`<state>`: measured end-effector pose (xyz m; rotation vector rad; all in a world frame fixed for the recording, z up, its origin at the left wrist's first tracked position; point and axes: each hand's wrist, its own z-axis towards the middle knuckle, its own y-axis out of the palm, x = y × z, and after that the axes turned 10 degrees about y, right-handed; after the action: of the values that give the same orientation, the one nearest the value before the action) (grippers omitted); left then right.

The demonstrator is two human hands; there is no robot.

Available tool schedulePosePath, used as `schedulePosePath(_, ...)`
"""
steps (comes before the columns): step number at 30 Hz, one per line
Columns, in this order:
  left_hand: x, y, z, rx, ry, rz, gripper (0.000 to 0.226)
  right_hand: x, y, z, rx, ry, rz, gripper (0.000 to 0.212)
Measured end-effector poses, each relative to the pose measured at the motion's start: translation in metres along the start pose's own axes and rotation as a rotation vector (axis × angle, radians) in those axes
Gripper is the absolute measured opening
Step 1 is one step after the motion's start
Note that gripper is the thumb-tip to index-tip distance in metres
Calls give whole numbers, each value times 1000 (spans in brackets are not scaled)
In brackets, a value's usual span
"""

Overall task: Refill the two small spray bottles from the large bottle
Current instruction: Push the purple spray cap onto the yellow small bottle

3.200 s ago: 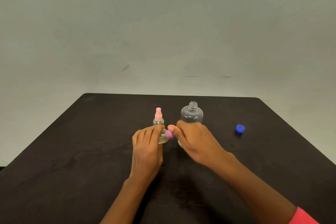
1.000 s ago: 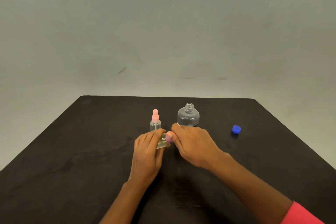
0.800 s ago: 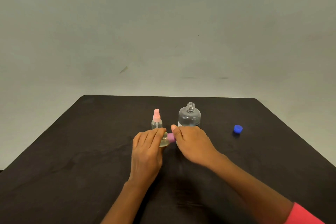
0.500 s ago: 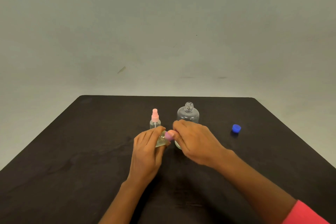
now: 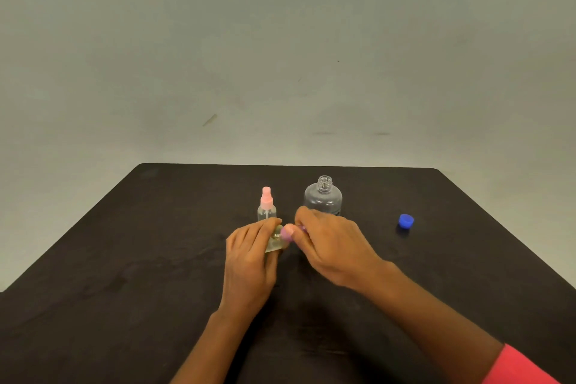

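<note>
Left hand (image 5: 249, 254) is gripping a small spray bottle (image 5: 274, 241) tilted over mid-table (image 5: 124, 259); right hand (image 5: 330, 246) is pinching its purple cap (image 5: 288, 232). Second small bottle with pink sprayer (image 5: 266, 207) is standing upright just behind. Large bottle (image 5: 323, 198) is sitting uncapped behind the right hand, blue cap (image 5: 405, 221) lying well to its right.

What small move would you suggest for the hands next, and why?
Probably twist the purple spray top with the right hand while the left hand steadies the tilted small bottle. The right hand pinches that top, and the large bottle stands open, its blue cap set aside. Whether it is loosening or tightening, I cannot tell.
</note>
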<state>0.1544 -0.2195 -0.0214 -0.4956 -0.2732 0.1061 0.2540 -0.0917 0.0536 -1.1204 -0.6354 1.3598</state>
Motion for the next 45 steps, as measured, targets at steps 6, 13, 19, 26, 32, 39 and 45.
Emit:
schedulePosePath(6,-1,0,-1,-4,6,-5,36,2,7,-1,49,-9,36,36)
schedulePosePath(13,-5,2,-1,108,133,205,33,-8,4,8,-167,262,226,41)
schedulePosePath(19,-3,2,0,125,56,108,33,-5,-6,7,-120,-80,-28,31)
schedulePosePath(26,-10,4,-2,100,114,133,32,4,9,3,-105,-4,86,31)
schedulePosePath(32,-8,4,-2,20,-31,-22,39,0,-7,8,-136,32,50,41)
schedulePosePath(39,-16,-4,0,118,-531,-123,56,14,-34,14,143,6,261,24)
schedulePosePath(45,-30,-4,2,229,-743,-207,50,60,-36,11,395,180,294,11)
